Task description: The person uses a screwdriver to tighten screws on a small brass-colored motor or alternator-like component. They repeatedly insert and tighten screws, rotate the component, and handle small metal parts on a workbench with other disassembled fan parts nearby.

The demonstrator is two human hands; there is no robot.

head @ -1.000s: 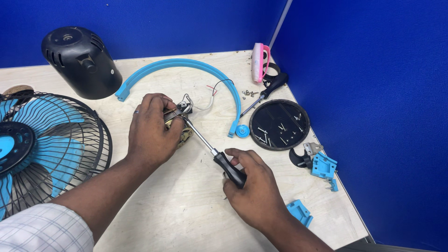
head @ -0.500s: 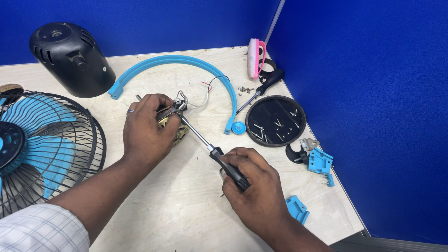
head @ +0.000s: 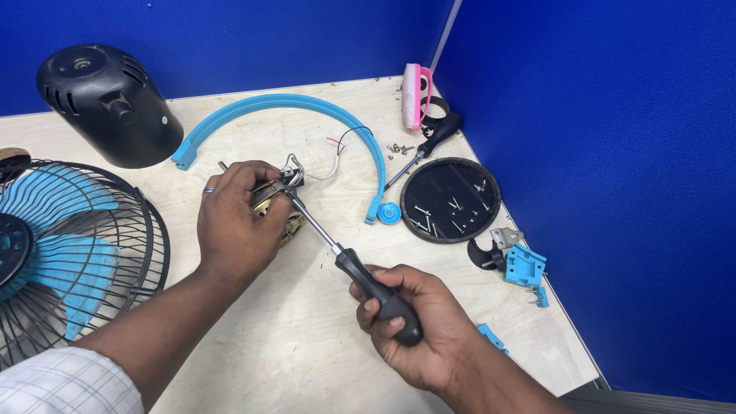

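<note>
My left hand (head: 238,222) grips a small metal fan motor (head: 282,207) and presses it onto the wooden table (head: 291,360). Thin red, black and white wires (head: 337,153) trail from the motor toward the back. My right hand (head: 418,333) is closed around the black handle of a screwdriver (head: 360,276). Its steel shaft runs up and left, and the tip rests on the top of the motor beside my left fingers.
A caged fan with blue blades (head: 54,253) lies at the left. A black motor housing (head: 111,103) stands behind it, a blue curved band (head: 291,103) beyond the motor. At the right are a black round lid holding screws (head: 448,199), a second screwdriver (head: 429,146), blue plastic parts (head: 525,268) and a pink object (head: 414,96).
The view has shifted slightly. Both hands keep their grip; the screwdriver stays on the motor, with my right hand turned a little on the handle.
</note>
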